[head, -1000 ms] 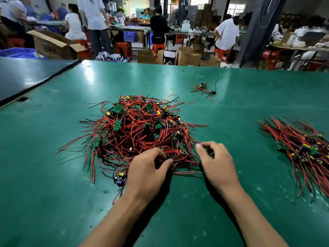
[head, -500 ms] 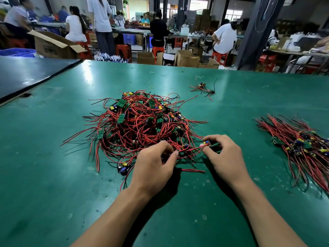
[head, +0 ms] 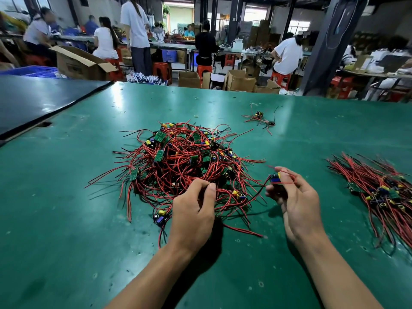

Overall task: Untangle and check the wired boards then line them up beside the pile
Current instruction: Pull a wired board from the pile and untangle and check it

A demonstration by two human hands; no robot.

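Observation:
A tangled pile [head: 185,166] of small green boards with red and black wires lies in the middle of the green table [head: 66,219]. My left hand [head: 194,215] sits at the pile's near edge, fingers curled and pinching wires there. My right hand [head: 294,201] is lifted just right of the pile and holds one small wired board [head: 275,177] between thumb and fingers; its wires trail back into the pile. A row of straightened wired boards [head: 383,192] lies at the right side of the table.
One stray wired board [head: 259,118] lies farther back, right of centre. A dark table [head: 33,101] adjoins at the left. Beyond the far edge are cardboard boxes [head: 240,82], red stools and several people working at benches.
My right hand has pulled a board out of the pile's near edge and lifted it to the right. My left hand stays at the pile holding wires.

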